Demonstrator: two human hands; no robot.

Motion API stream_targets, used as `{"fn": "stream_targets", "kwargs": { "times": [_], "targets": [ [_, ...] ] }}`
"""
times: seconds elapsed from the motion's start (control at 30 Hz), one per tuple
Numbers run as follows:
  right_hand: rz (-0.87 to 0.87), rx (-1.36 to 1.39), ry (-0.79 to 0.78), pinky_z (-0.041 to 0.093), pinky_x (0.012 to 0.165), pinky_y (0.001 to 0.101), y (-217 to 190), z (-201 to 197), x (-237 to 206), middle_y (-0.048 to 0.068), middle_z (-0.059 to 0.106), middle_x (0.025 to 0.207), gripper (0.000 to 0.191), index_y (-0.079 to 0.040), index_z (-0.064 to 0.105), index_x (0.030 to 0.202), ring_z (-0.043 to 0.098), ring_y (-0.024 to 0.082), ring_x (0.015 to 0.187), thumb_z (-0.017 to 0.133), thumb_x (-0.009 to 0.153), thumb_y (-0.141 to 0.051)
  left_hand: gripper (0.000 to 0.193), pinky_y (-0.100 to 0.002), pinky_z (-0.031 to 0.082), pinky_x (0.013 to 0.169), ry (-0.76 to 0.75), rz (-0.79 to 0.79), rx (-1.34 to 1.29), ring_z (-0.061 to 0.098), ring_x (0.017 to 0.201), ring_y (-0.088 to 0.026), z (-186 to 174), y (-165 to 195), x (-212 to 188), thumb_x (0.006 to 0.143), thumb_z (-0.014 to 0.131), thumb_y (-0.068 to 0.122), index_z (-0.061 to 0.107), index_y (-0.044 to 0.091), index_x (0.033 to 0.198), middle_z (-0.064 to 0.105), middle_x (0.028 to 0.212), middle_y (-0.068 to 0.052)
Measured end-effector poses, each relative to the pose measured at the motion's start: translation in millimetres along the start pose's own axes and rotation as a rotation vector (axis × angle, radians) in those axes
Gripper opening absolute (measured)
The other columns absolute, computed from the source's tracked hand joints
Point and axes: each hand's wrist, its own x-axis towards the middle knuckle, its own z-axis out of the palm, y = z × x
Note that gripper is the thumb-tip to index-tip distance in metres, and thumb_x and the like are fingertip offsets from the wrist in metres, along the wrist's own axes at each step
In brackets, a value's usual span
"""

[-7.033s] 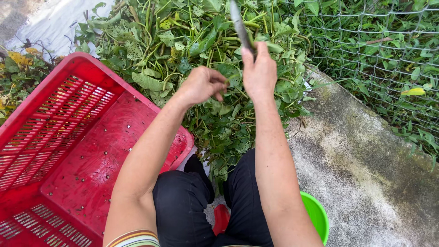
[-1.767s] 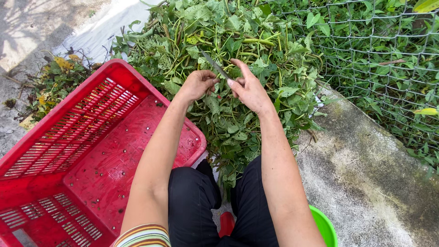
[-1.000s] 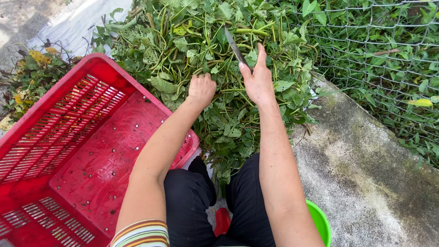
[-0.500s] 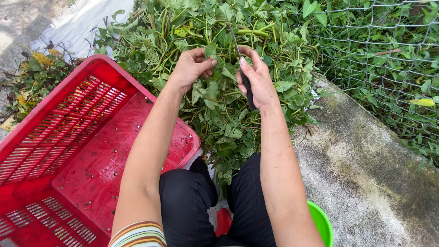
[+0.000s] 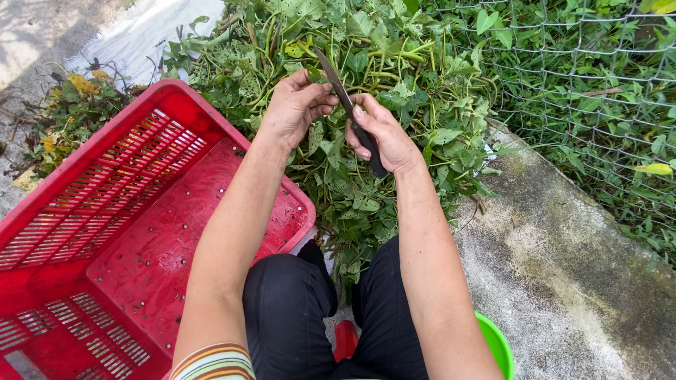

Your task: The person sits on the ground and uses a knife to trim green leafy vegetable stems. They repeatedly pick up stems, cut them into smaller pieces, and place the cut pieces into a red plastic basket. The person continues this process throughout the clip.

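Standing right behind them here: the right hand has its grip closed around the dark handle of a knife, blade pointing up and away over the pile of leafy green vines. The left hand is curled shut on some stems from that pile, fingertips just beside the blade (can't tell exactly which stem it's pinching). Everything sits around the pile: a red plastic crate just left of it, wire mesh fence to its right, concrete slab below the fence, and a green bucket near the person's knee.
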Motion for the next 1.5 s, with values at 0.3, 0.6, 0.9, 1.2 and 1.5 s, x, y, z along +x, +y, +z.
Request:
{"fn": "stream_targets", "kwargs": {
  "times": [0.3, 0.6, 0.9, 1.2, 1.5],
  "targets": [
    [-0.059, -0.42, 0.565, 0.03, 0.036, 0.0259, 19, -16, 26, 0.001, 0.051, 0.061, 0.026, -0.01, 0.047, 0.112, 0.04, 0.01, 0.042, 0.048, 0.107, -0.035, 0.015, -0.028, 0.061, 0.061, 0.083, 0.115, 0.213, 0.072, 0.068, -0.016, 14, -31, -10, 0.087, 0.076, -0.004, 0.063, 0.001, 0.093, 0.073, 0.085, -0.01],
    [-0.068, 0.067, -0.082, 0.035, 0.047, 0.0273, -18, -32, -16, 0.008, 0.054, 0.072, 0.04, -0.008, 0.051, 0.137, 0.044, 0.014, 0.052, 0.053, 0.109, -0.036, 0.034, -0.029, 0.064, 0.077, 0.177, 0.417, 0.368, 0.071, 0.084, -0.015, -50, 69, -33, 0.091, 0.07, 0.0, 0.067, -0.004, 0.124, 0.071, 0.099, -0.01],
    [-0.215, 0.366, -0.249, 0.034, 0.046, 0.0307, -16, -33, -26, 0.005, 0.053, 0.067, 0.053, -0.006, 0.053, 0.138, 0.041, 0.013, 0.046, 0.051, 0.106, -0.048, 0.047, -0.036, 0.059, 0.099, 0.187, 0.365, 0.617, 0.069, 0.111, -0.019, -43, 24, -23, 0.094, 0.074, 0.022, 0.067, 0.005, 0.138, 0.072, 0.133, -0.012],
    [-0.283, 0.355, -0.148, 0.033, 0.047, 0.0306, -29, -48, -40, 0.004, 0.052, 0.062, 0.054, -0.005, 0.051, 0.136, 0.04, 0.011, 0.041, 0.051, 0.11, -0.052, 0.024, -0.039, 0.053, 0.091, -0.218, 0.284, 1.173, 0.073, 0.097, -0.024, 14, 12, -30, 0.094, 0.072, 0.028, 0.075, 0.008, 0.108, 0.076, 0.104, -0.01],
    [-0.313, -0.475, 0.287, 0.035, 0.042, 0.023, -44, -1, -25, 0.001, 0.058, 0.071, 0.063, -0.008, 0.039, 0.155, 0.047, 0.008, 0.052, 0.063, 0.103, -0.035, 0.014, -0.043, 0.053, 0.071, 0.242, 0.534, 1.302, 0.067, 0.083, -0.028, 14, 6, -38, 0.083, 0.079, 0.012, 0.075, 0.006, 0.094, 0.068, 0.09, -0.011]
  ]
}}
